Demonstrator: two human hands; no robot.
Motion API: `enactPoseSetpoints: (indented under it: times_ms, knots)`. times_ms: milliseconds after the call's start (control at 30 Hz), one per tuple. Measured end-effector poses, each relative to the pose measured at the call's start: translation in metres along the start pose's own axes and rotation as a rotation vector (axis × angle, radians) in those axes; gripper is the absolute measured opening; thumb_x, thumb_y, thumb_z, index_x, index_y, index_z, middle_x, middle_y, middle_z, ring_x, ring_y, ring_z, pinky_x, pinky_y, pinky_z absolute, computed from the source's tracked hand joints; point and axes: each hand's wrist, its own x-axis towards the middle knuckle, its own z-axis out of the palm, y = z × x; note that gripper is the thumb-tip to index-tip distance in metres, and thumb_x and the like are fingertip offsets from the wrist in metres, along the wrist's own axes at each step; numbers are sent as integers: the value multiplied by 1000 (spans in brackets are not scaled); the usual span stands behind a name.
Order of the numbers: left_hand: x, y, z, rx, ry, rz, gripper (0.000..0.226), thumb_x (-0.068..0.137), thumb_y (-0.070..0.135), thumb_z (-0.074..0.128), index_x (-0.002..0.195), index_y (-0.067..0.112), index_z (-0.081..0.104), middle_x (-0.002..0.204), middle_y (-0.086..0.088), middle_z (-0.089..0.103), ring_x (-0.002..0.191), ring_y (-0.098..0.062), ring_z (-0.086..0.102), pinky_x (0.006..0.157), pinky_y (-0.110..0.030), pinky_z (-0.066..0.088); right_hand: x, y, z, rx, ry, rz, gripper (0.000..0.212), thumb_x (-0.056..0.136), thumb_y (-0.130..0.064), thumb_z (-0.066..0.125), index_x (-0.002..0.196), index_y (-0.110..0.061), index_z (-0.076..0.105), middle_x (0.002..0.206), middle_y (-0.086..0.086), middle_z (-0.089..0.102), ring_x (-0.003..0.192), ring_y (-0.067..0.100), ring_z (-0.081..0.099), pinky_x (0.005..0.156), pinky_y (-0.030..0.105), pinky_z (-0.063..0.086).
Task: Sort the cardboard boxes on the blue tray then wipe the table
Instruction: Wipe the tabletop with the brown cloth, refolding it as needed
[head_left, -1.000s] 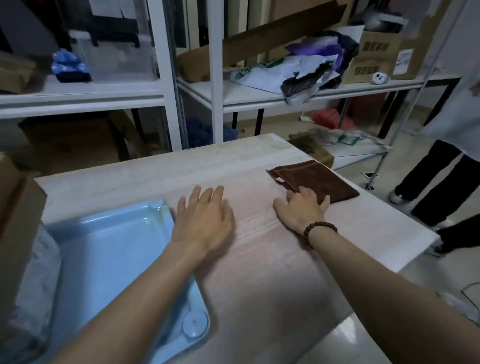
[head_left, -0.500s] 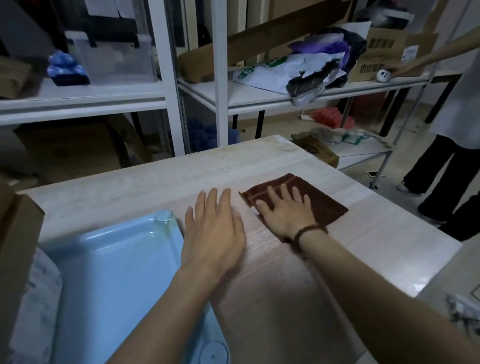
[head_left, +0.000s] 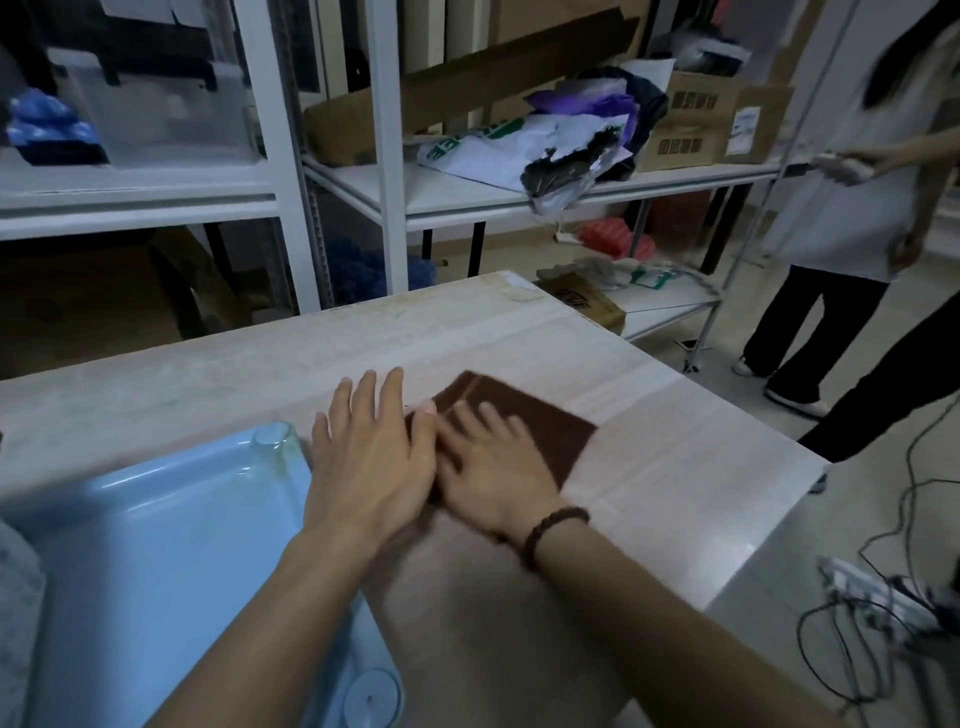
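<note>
A pale, wood-grain rectangular table (head_left: 675, 467) carries everything here. On its near-left part sits a light blue plastic tray (head_left: 156, 545) with rounded corners, which runs out of view at the bottom and left edges. Just right of the tray's far corner, the left hand (head_left: 369, 462) lies flat on the tabletop, fingers straight. Touching that hand's thumb side, a dark brown square cloth (head_left: 550, 431) lies spread on the wood, with the right hand (head_left: 493, 467) pressed flat on top of it, blurred. Near the table's far corner is a whitish patch (head_left: 519, 288), perhaps tape residue.
</note>
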Motion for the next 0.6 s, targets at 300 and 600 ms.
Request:
enactPoseSetpoints:
  times_ms: [300, 600]
  knots:
    - [6, -3, 0, -21, -62, 25, 61, 103, 52, 15, 158, 27, 11, 167, 1, 12, 154, -19, 0, 124, -46, 3, -38, 45, -11, 57, 17, -22, 58, 103, -57, 30, 157, -35, 29, 169, -7, 17, 156, 17, 9, 124, 44, 5]
    - [1, -2, 2, 10, -94, 27, 63, 102, 53, 13, 159, 27, 9, 167, 2, 10, 154, -19, -1, 124, -46, 1, -87, -31, 9, 77, 10, -365, 56, 102, -53, 34, 153, -33, 37, 166, -2, 27, 155, 23, 14, 122, 47, 6]
